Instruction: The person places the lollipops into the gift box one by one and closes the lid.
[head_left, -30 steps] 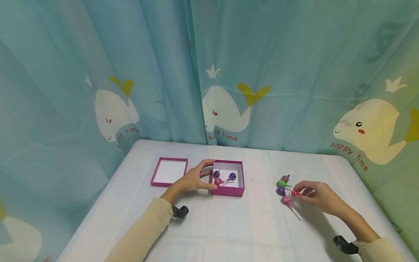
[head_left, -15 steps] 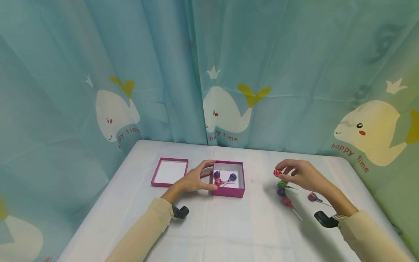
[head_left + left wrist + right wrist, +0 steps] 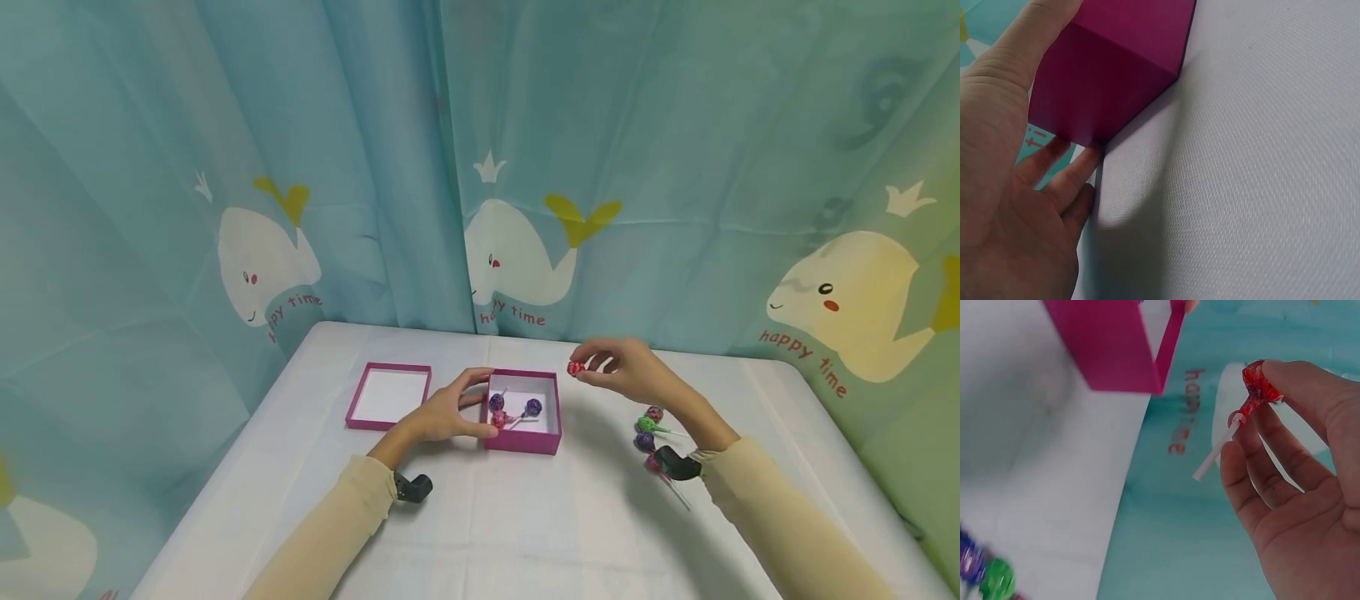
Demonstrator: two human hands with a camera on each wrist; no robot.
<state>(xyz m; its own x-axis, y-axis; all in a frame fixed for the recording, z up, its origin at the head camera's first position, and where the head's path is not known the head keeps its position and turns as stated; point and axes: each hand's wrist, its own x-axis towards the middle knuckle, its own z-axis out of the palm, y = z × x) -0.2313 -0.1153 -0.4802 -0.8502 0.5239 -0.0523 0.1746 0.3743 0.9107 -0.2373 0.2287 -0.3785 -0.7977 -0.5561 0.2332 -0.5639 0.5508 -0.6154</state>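
Note:
A magenta box (image 3: pixel 522 442) stands on the table with its white inside showing and three lollipops in it, one of them purple (image 3: pixel 533 407). My left hand (image 3: pixel 442 412) grips the box's left side, thumb at the front corner and fingers at the back; the left wrist view shows the hand (image 3: pixel 1029 187) against the box wall (image 3: pixel 1085 81). Right of the box and above the table, my right hand (image 3: pixel 630 371) pinches a red lollipop (image 3: pixel 576 368) by its head. In the right wrist view the lollipop's white stick (image 3: pixel 1215 453) points down-left from the fingers.
A shallow magenta-rimmed lid (image 3: pixel 390 396) lies left of the box. On the right of the white table (image 3: pixel 525 533) lie several lollipops, among them a green one (image 3: pixel 647 425) and a purple one (image 3: pixel 644 442); my right forearm partly covers that area. A whale-print curtain hangs behind.
My right hand has lifted the red lollipop from beside the others and carried it left and back, close to the box. My left hand and the box have stayed in place.

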